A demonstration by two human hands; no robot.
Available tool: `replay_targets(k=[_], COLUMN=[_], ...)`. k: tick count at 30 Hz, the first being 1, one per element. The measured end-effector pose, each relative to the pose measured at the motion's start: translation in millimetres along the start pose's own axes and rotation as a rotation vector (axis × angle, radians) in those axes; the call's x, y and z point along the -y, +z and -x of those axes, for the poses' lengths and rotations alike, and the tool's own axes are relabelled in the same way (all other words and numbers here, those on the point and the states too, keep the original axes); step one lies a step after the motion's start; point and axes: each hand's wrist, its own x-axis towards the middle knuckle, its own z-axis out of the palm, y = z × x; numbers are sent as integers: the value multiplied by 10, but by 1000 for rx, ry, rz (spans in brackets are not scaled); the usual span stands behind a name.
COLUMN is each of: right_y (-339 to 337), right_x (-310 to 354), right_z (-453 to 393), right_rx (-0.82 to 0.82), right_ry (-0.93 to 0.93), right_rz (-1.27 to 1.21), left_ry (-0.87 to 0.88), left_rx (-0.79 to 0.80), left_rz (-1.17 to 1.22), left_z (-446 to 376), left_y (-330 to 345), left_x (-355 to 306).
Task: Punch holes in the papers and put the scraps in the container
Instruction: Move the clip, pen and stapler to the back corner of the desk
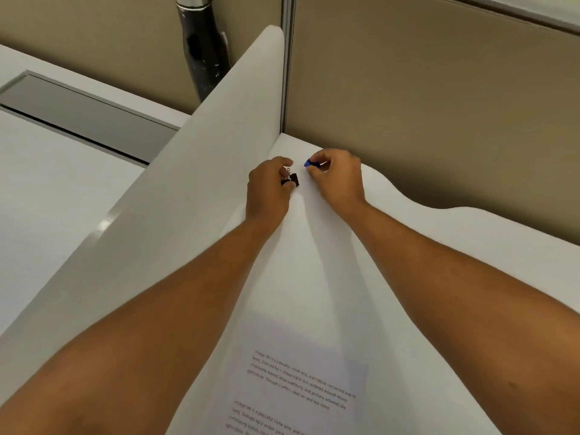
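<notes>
Left hand (269,186) pinches a black binder clip (291,179) at the far edge of the printed papers (301,309). Right hand (337,178) grips a small blue clip (310,164) just beside it.

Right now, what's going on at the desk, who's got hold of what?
A person is reaching to the far edge of the printed papers lying on the white desk. The left hand pinches a black binder clip at the papers' top edge. The right hand holds a small blue object in its grip, possibly another clip; too little shows to tell. No hole punch or scrap container is in view.
</notes>
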Motion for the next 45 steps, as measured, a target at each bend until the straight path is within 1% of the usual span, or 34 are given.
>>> replay_targets(k=[5, 7, 11, 14, 17, 22, 25, 27, 30, 32, 35, 38, 41, 43, 45], right_y=[188, 224, 249, 238, 204, 127, 46, -24, -136, -228, -419, -688, -985, -1153, -1294], right_x=[-68, -97, -120, -105, -114, -176, -233, -260, -291, -300, -274, -235, -250, -288, -323], right_z=[-258, -283, -308, -318, -317, -211, -40, 159, 604, 962, 1525, 2080, 2665, 3064, 3415], right_rx=[73, 70, 67, 61, 61, 39, -7, -40, -66, -77, -91, -106, -120, -104, -78], right_ry=[-30, -36, -20, 7, 30, 86, 156, 200, 254, 250, 211, 157, 110, 94, 52], right_rz=[16, 22, -37, -85, -115, -155, -219, -261, -301, -326, -328, -217, -44, 62, 181], left_ry=[70, 73, 79, 81, 38, 7, 31, 26, 16, 24, 105, 221, 404, 520, 586], left_rx=[-23, -46, -26, -26, -40, -106, -109, -101, -77, -76, -35, 26, 155, 239, 272], left_rz=[-100, -193, -244, -235, -182, -114, -158, -172, -65, -18, -27, -131, -283, -403, -504], left_z=[-64, -63, -16, 6, 12, 121, 243, 300, 382, 466, 711, 1120, 1687, 2092, 2470], left_y=[127, 149, 165, 149, 125, 66, 88, 120, 131, 105, 41, -45, -104, -111, -89], left_x=[74, 93, 120, 91, 31, 10, 43, 53, 22, -13, -88, -182, -292, -367, -432])
